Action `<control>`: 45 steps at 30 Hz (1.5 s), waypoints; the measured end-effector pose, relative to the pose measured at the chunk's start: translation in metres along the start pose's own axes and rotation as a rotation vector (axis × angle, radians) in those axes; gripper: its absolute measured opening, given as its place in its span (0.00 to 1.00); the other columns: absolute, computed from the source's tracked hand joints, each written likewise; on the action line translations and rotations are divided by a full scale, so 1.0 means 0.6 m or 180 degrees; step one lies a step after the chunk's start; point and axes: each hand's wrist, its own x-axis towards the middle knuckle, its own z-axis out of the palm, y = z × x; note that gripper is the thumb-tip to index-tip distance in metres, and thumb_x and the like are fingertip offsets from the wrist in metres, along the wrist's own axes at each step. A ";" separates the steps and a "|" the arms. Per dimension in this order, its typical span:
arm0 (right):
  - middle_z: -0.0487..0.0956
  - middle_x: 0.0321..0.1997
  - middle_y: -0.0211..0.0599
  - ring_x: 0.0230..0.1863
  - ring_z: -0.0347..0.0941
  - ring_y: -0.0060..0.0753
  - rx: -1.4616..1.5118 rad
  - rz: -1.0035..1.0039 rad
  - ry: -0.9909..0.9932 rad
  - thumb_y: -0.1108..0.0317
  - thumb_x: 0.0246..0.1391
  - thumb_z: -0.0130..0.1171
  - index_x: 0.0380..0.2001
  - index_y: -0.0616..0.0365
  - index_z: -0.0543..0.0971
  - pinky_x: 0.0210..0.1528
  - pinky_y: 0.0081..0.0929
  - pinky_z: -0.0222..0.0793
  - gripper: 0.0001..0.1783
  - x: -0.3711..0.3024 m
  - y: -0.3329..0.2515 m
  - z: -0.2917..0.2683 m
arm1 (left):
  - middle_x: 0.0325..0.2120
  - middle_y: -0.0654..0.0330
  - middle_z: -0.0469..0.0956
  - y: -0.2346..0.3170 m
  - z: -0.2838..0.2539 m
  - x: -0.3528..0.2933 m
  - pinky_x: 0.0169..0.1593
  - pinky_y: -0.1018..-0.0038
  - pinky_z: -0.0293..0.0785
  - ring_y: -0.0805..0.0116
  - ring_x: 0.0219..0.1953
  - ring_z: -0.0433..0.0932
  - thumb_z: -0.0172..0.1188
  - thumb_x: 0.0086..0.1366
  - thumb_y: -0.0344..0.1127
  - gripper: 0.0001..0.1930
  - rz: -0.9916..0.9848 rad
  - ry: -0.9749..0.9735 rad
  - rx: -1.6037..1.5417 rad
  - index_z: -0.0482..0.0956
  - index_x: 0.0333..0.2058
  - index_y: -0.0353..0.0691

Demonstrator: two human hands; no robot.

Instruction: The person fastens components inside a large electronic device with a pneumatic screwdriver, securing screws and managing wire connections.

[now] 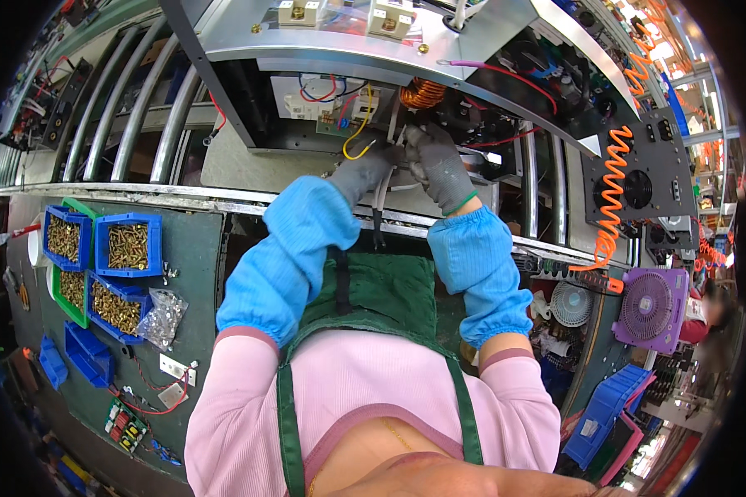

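Note:
Both my hands wear grey gloves and reach into the open front of a metal equipment housing (340, 50). My left hand (363, 172) has its fingers closed around a bundle of grey cables (380, 197), whose dark ends hang toward me. My right hand (436, 166) is close beside it with fingers bent at the same cables; what its fingertips grip is hidden. A yellow wire (361, 132) with a bare end curves just above my left hand. Behind the hands sit a copper coil (423, 93) and a green circuit board (333, 124).
The housing rests over a roller conveyor (133, 108). At left, blue bins of screws (129, 246) and a bag of small hardware (164, 318) stand on a green-topped bench. An orange coiled cord (613, 190) hangs at right, above a purple fan (651, 309).

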 end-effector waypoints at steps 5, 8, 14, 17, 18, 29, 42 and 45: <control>0.69 0.20 0.26 0.14 0.58 0.16 0.0244 0.0954 0.0640 0.63 0.59 0.53 0.36 0.53 0.73 0.12 0.16 0.48 0.07 -0.030 -0.043 0.024 | 0.36 0.57 0.80 0.004 -0.009 -0.002 0.35 0.71 0.72 0.68 0.30 0.76 0.48 0.68 0.43 0.17 -0.0127 -0.0399 -0.1679 0.75 0.47 0.38; 0.71 0.22 0.31 0.17 0.64 0.23 -0.1240 -0.0523 -0.0073 0.62 0.59 0.54 0.37 0.55 0.73 0.17 0.21 0.58 0.09 -0.015 -0.005 -0.042 | 0.35 0.56 0.78 0.021 -0.020 -0.014 0.33 0.70 0.73 0.69 0.30 0.75 0.53 0.65 0.42 0.18 0.0221 -0.0447 -0.3450 0.72 0.49 0.37; 0.76 0.40 0.47 0.40 0.74 0.49 -0.3418 -0.0877 0.0038 0.63 0.55 0.57 0.41 0.59 0.75 0.41 0.38 0.71 0.14 -0.035 -0.044 -0.063 | 0.20 0.69 0.68 0.050 -0.022 -0.032 0.20 0.79 0.61 0.77 0.15 0.63 0.50 0.68 0.37 0.09 -0.0752 -0.0321 -0.5232 0.72 0.45 0.44; 0.78 0.32 0.43 0.30 0.77 0.36 -0.3007 -0.0813 0.1185 0.61 0.54 0.56 0.40 0.60 0.76 0.31 0.33 0.70 0.15 -0.107 -0.124 0.019 | 0.18 0.68 0.67 0.046 -0.028 -0.034 0.20 0.77 0.63 0.75 0.16 0.64 0.51 0.67 0.38 0.08 -0.0575 0.0056 -0.3881 0.72 0.42 0.44; 0.78 0.33 0.42 0.30 0.77 0.35 -0.2597 -0.0168 0.0744 0.60 0.53 0.56 0.41 0.60 0.76 0.31 0.32 0.71 0.16 -0.139 -0.138 0.031 | 0.20 0.63 0.72 0.040 -0.026 -0.026 0.22 0.75 0.68 0.71 0.18 0.71 0.52 0.65 0.36 0.09 -0.0179 0.0130 -0.2609 0.72 0.43 0.42; 0.68 0.20 0.21 0.17 0.54 0.08 -0.0704 -0.0853 0.0429 0.53 0.63 0.45 0.47 0.63 0.76 0.20 0.11 0.48 0.24 -0.101 -0.182 0.039 | 0.35 0.54 0.78 0.014 -0.028 -0.004 0.40 0.67 0.75 0.61 0.34 0.79 0.56 0.61 0.32 0.13 0.1125 0.1050 -0.0218 0.75 0.44 0.36; 0.76 0.22 0.28 0.22 0.70 0.27 0.0809 -0.0241 0.0272 0.70 0.54 0.57 0.33 0.54 0.77 0.23 0.22 0.66 0.03 -0.014 -0.183 -0.030 | 0.35 0.50 0.80 0.071 -0.038 -0.023 0.36 0.66 0.75 0.55 0.35 0.80 0.63 0.60 0.37 0.16 0.0819 0.2235 -0.0341 0.75 0.45 0.36; 0.79 0.24 0.32 0.24 0.74 0.31 0.2420 -0.0771 0.1403 0.69 0.53 0.60 0.34 0.54 0.78 0.25 0.23 0.69 0.05 -0.015 -0.146 -0.042 | 0.35 0.49 0.80 0.094 -0.027 -0.021 0.36 0.64 0.75 0.52 0.35 0.80 0.64 0.58 0.41 0.19 0.1089 0.2305 -0.0396 0.76 0.45 0.36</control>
